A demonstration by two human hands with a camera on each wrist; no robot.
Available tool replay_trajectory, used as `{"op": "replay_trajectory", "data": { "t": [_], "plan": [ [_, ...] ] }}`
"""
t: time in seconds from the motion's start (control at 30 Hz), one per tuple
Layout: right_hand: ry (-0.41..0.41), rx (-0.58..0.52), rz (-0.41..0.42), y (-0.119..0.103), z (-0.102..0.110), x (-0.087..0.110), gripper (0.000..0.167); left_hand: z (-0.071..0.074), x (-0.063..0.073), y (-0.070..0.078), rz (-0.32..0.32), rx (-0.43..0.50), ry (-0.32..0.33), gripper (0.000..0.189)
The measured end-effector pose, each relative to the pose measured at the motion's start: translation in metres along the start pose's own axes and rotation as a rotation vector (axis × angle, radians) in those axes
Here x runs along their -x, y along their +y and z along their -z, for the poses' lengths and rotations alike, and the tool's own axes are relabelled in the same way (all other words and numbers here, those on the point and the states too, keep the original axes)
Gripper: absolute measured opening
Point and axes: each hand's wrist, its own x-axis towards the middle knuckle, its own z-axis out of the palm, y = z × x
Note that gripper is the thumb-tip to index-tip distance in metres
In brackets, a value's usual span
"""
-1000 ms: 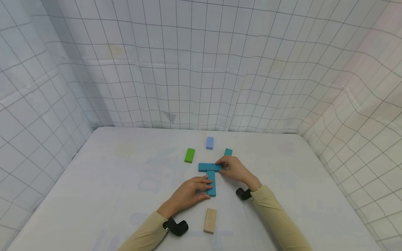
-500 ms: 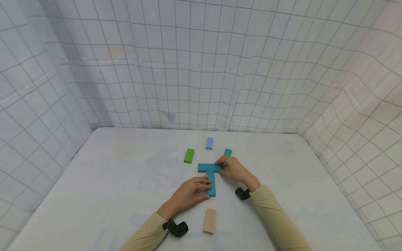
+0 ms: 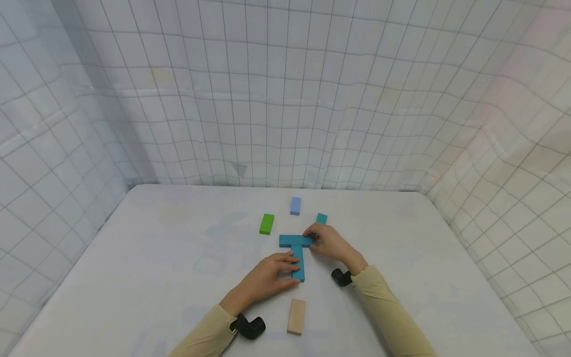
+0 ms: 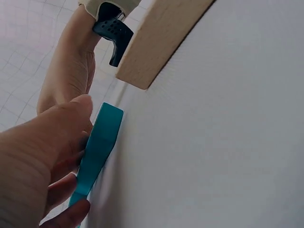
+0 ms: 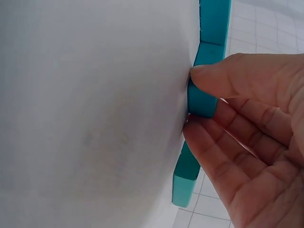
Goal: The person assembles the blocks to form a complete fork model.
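2 teal rectangular wooden blocks (image 3: 295, 250) form a T on the table; right hand (image 3: 328, 243) pinches the crossbar's end, left hand (image 3: 266, 275) grips the stem. Likely light, rigid, smooth; best held by the long edges.

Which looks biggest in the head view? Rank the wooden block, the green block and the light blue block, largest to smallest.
1. wooden block, nearest the camera, which may flatter it
2. green block
3. light blue block, farthest away, so its smaller look is unsure

A white table (image 3: 156, 258) bears blue, teal, green and wooden blocks.
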Motion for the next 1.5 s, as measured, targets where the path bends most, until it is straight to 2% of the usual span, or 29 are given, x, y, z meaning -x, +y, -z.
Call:
{"op": "replay_trajectory", "data": {
  "t": [0.13, 0.3, 0.5, 0.77, 0.97, 1.27, 1.5],
  "plan": [
    [0.001, 0.002, -0.021, -0.001, -0.001, 0.000, 0.030, 0.002, -0.006, 0.004, 0.014, -0.082, -0.009, 0.026],
    [0.001, -0.006, -0.038, -0.006, -0.001, 0.001, 0.032, 0.008, -0.016, 0.012, 0.009, -0.205, -0.053, 0.019],
    [0.002, 0.005, -0.041, -0.008, -0.001, 0.002, 0.031, 0.012, -0.018, 0.011, -0.042, -0.232, -0.069, 0.022],
    [0.004, 0.015, -0.027, -0.007, -0.002, 0.002, 0.030, 0.010, -0.017, 0.005, -0.051, -0.260, -0.108, 0.025],
    [-0.005, 0.002, -0.043, -0.006, -0.002, 0.002, 0.030, 0.009, -0.015, 0.001, -0.067, -0.209, -0.073, 0.023],
    [-0.010, -0.030, -0.059, -0.004, -0.004, 0.000, 0.029, 0.002, -0.009, -0.013, -0.042, 0.002, -0.024, 0.020],
    [-0.010, -0.050, -0.032, -0.001, -0.003, -0.001, 0.029, 0.000, -0.011, -0.017, -0.010, 0.029, -0.006, 0.017]
  ]
}}
